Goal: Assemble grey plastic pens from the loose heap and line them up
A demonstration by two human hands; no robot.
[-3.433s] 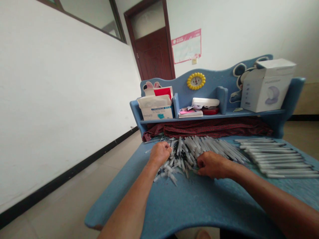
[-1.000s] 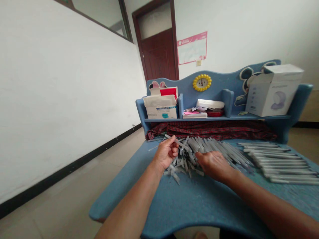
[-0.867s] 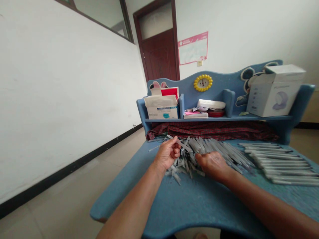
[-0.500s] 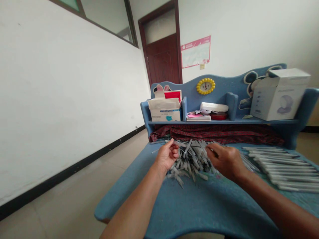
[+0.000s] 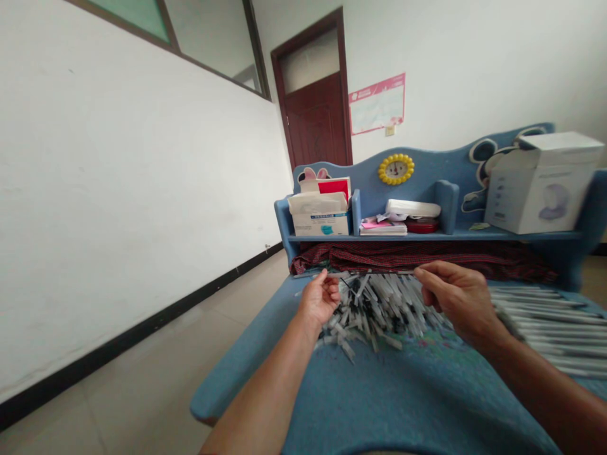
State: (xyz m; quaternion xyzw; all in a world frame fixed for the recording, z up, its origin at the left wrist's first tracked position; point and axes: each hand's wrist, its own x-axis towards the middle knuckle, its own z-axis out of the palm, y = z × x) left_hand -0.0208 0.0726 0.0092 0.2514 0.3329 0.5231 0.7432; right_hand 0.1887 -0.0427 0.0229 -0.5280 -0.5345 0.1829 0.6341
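Note:
My left hand [image 5: 320, 298] is closed above the left side of the heap, with thumb and forefinger pinching a small translucent piece that looks like a pen cap [image 5: 337, 275]. To the right, my right hand [image 5: 455, 298] pinches the end of a thin pen-like rod [image 5: 402, 272], which points left toward the other hand. Blur hides its exact kind. Between and below both hands spreads a heap of clear pen caps [image 5: 379, 303], some with dark parts among them. A row of grey pens [image 5: 559, 322] lies at the right, partly behind my right wrist.
The blue table [image 5: 360, 392] has a raised back shelf [image 5: 427, 236]. On it stand a mask box [image 5: 320, 224], papers [image 5: 383, 230], a red round case [image 5: 422, 225] and a large white box [image 5: 545, 189]. Dark checked cloth [image 5: 417, 256] lies beneath the shelf.
My right hand has drawn away to the right from over the heap, and the thin rod now shows at its fingertips. My left hand stays near the same spot, still pinching.

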